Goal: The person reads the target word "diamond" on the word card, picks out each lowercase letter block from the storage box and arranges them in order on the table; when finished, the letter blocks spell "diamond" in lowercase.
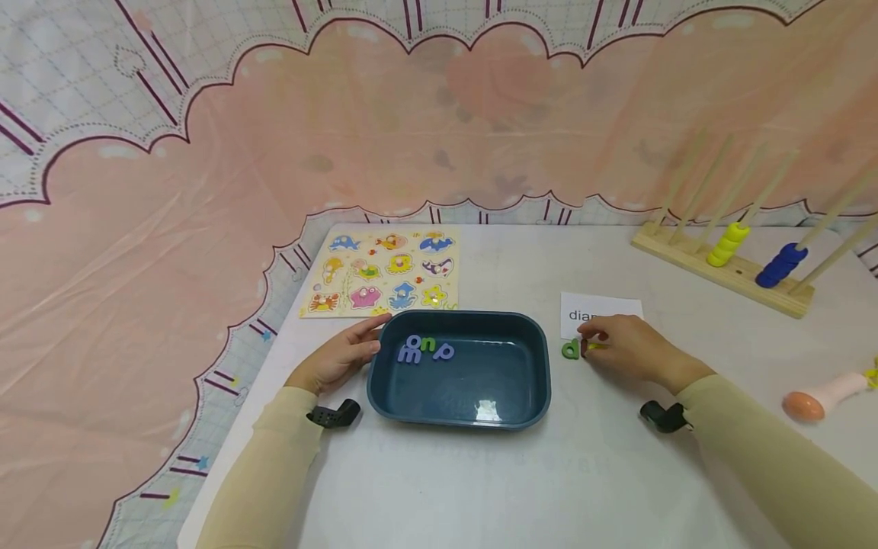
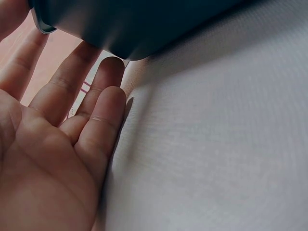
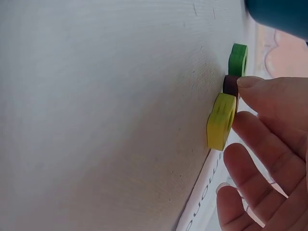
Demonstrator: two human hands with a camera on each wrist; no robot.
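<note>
left hand, grip spread against blue tray (four letters inside), right hand, grip pinching dark red letter between green letter and yellow letter

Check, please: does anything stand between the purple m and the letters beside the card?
Yes. On the direct line, the purple p lies first, then the tray's right wall; lifting the purple m over both seems needed. Beyond the wall, nothing visible blocks the green letter.
</note>
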